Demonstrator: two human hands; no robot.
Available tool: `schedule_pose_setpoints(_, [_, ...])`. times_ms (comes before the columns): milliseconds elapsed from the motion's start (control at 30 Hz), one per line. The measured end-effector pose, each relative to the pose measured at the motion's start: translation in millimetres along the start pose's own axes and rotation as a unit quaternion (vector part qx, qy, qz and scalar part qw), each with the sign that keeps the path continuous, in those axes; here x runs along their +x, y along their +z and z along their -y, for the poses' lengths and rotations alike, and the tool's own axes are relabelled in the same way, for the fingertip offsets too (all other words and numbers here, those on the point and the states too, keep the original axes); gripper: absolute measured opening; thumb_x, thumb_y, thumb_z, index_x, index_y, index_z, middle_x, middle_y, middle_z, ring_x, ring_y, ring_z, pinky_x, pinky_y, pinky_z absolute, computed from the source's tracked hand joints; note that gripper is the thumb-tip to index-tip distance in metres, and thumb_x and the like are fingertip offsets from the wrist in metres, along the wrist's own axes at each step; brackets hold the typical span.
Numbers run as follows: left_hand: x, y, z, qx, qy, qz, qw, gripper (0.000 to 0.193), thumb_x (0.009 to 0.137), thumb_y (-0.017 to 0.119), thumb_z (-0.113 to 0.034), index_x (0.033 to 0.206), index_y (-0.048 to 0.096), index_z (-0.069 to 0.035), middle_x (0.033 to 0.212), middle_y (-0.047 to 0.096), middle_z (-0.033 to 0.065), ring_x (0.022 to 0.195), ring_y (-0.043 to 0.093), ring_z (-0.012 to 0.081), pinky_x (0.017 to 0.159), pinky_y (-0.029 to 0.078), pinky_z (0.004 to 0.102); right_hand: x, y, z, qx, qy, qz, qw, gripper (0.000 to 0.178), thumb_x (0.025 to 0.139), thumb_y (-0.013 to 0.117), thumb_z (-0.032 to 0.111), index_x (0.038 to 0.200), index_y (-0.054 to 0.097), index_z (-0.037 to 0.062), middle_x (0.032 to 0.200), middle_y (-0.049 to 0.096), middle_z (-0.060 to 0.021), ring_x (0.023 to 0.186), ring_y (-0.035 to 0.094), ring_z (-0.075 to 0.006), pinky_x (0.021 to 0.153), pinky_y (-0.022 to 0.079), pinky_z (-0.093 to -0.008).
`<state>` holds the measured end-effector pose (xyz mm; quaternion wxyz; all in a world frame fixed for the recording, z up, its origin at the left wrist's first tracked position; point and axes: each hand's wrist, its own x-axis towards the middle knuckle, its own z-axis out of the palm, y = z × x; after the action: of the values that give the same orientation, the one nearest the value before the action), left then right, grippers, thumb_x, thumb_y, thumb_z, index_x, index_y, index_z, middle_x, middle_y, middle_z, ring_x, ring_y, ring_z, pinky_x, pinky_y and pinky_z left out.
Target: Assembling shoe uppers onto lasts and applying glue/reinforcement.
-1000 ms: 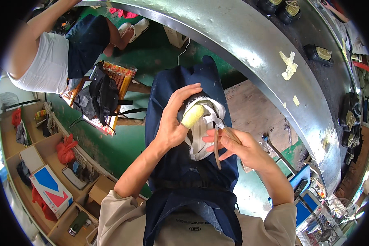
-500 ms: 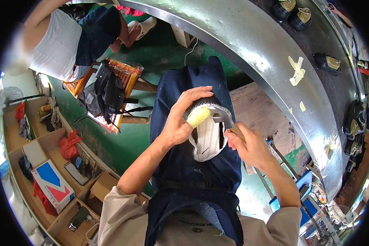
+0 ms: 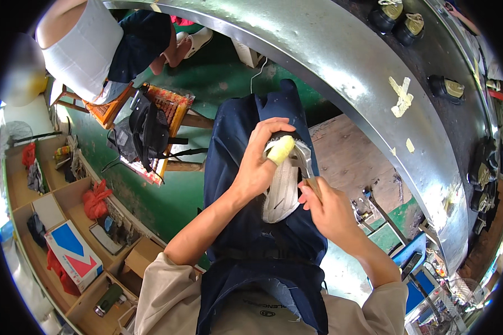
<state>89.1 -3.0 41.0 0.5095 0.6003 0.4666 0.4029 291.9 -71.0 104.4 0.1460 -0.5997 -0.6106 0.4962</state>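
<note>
Two bare hands are working close together just right of the frame's middle, both occupied with one shoe [image 3: 280, 201]. The left hand [image 3: 262, 151] is pinching its far end, fingers curling over the dark outer side while the yellow-wrapped thumb [image 3: 281, 151] is pressing on the pale inner edge, probably so that the piece is not slipping. The right hand [image 3: 325, 204] is closing round the wooden handle of a pair of pincers [image 3: 304, 158], whose metal head is resting against the shoe's right rim; the low grip is presumably giving leverage. The shoe is lying pale side up over the lap, where a dark blue apron [image 3: 232, 134] is backing it and likely shielding the clothes.

Farther out, a metal surface [image 3: 341, 50] is curving from the top to the right, pieces of tape [image 3: 401, 96] sticking to it. Black shoes [image 3: 446, 88] are standing beyond it at upper right, seemingly within reach. At upper left, a person in a white top [image 3: 81, 50] is sitting near a black bag [image 3: 148, 131], which is lying on a slatted seat [image 3: 173, 103], perhaps to stay off the floor. Wooden compartments [image 3: 22, 195] are holding a red bag [image 3: 96, 200] at left.
</note>
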Motion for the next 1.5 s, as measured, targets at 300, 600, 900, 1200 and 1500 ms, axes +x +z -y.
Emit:
schedule_pose_setpoints(300, [1,11,18,0.009,0.037,-0.003,0.999,0.055,0.082,0.044,-0.005,0.136,0.051,-0.006,0.144,0.049,0.0198,0.137,0.043,0.0397,0.118,0.031,0.0438,36,9,-4,-0.199,-0.102,-0.132,0.966,0.020,0.103,0.062,0.022,0.110,0.064,0.0036,0.079,0.070,-0.0136,0.066,0.070,-0.0310,0.060,0.054,-0.0393])
schedule_pose_setpoints(600, [-6,13,26,0.011,-0.065,-0.033,0.997,0.047,0.095,0.051,-0.009,0.141,0.047,-0.001,0.142,0.050,0.0187,0.136,0.046,0.0317,0.116,0.035,0.0406,66,9,-15,-0.159,-0.040,-0.046,0.985,0.023,0.106,0.055,0.025,0.103,0.058,0.0026,0.073,0.068,-0.0140,0.066,0.069,-0.0339,0.063,0.052,-0.0444])
schedule_pose_setpoints(900, [-29,-49,45,0.155,-0.019,0.042,0.987,0.061,0.097,0.063,-0.005,0.154,0.041,0.001,0.147,0.057,0.0213,0.137,0.055,0.0300,0.115,0.040,0.0371,21,-1,6,-0.392,-0.254,0.045,0.883,0.011,0.091,0.064,0.014,0.093,0.061,0.0040,0.081,0.067,-0.0104,0.077,0.069,-0.0294,0.062,0.055,-0.0387])
schedule_pose_setpoints(1200, [-28,-39,34,0.158,-0.064,0.034,0.985,0.061,0.093,0.066,-0.010,0.151,0.048,-0.006,0.144,0.057,0.0180,0.131,0.057,0.0336,0.106,0.047,0.0385,6,24,28,-0.516,-0.243,0.150,0.808,0.016,0.084,0.069,0.011,0.092,0.057,0.0052,0.079,0.065,-0.0087,0.075,0.069,-0.0233,0.060,0.055,-0.0358])
schedule_pose_setpoints(1500, [-108,-13,15,-0.468,-0.432,-0.074,0.767,0.060,0.112,0.035,-0.045,0.151,0.045,-0.001,0.152,0.051,0.0099,0.142,0.046,0.0214,0.119,0.035,0.0385,-9,55,-1,-0.207,-0.098,0.142,0.963,0.028,0.101,0.064,0.024,0.087,0.055,0.0009,0.069,0.066,-0.0165,0.062,0.068,-0.0367,0.056,0.053,-0.0449])
